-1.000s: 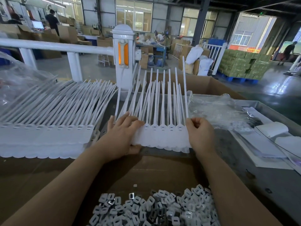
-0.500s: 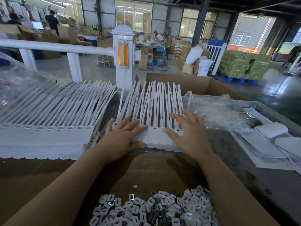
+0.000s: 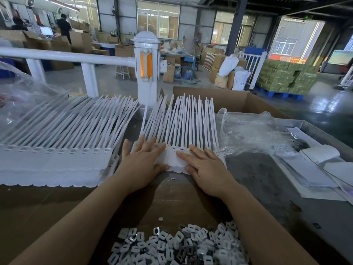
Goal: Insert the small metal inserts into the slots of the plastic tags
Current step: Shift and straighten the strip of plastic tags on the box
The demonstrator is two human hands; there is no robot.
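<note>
warehouse bench (image 3: 286,197), tags (image 3: 177,159) at 12 o'clock under both hands. left hand (image 3: 142,165) and right hand (image 3: 206,169) press flat, fingers straight, gripping nothing. step: settling the strip. next: pick an insert (image 3: 172,247) from 6 o'clock pile, seat in slot.

Daylight floods through the windows (image 3: 158,18) behind the white post (image 3: 146,60); edges bow, foreground stays sharp.

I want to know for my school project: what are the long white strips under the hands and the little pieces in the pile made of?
The white strips look like matte moulded plastic: one even white, thin bendy tails. The little pieces seem to be white plastic frames, some with shiny grey metal showing, judging by the glints.
</note>
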